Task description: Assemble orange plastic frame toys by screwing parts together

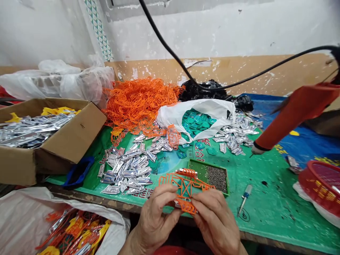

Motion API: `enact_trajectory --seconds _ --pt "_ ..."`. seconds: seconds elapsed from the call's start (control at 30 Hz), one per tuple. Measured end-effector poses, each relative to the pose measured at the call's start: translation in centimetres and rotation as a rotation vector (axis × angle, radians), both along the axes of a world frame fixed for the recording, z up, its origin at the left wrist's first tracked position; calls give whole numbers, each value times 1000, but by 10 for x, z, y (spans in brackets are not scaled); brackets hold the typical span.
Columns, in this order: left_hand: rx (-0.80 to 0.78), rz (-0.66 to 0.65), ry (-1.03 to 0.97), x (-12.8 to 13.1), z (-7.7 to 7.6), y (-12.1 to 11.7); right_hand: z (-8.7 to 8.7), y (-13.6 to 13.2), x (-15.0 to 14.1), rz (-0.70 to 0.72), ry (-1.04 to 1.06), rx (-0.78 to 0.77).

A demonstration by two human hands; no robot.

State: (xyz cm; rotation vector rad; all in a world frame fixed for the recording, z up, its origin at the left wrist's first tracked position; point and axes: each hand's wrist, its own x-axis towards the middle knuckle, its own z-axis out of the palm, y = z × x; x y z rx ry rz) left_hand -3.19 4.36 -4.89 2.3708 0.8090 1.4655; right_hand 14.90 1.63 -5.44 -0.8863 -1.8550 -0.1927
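Between my two hands, over the table's front edge, is an orange plastic lattice frame (183, 186) with silvery pieces along its sides. My left hand (156, 212) pinches its near left side between thumb and fingers. On the near right side, my right hand (216, 216) has its fingers closed on the same frame. Just behind the frame sits a green mesh tray (200, 168) with many small screws (217, 178) heaped at its right end. Loose silver metallic pieces (127, 168) lie to the left. The fingertips partly cover the frame's near side.
A red electric screwdriver (289, 120) hangs at right on a black cable. Behind are a heap of orange frames (140, 101) and a white bag (172, 115) of green pieces. A cardboard box (71, 131) stands left, a hand screwdriver (244, 200) and red basket (316, 184) right.
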Motion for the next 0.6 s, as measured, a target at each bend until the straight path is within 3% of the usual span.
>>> enact_trajectory --seconds 0.23,0.6 --pt "3 38 -9 -1 3 -6 -11 -6 0 -24 -72 62" --pt "-33 -65 -55 -2 3 -5 -15 -6 0 -7 -65 52"
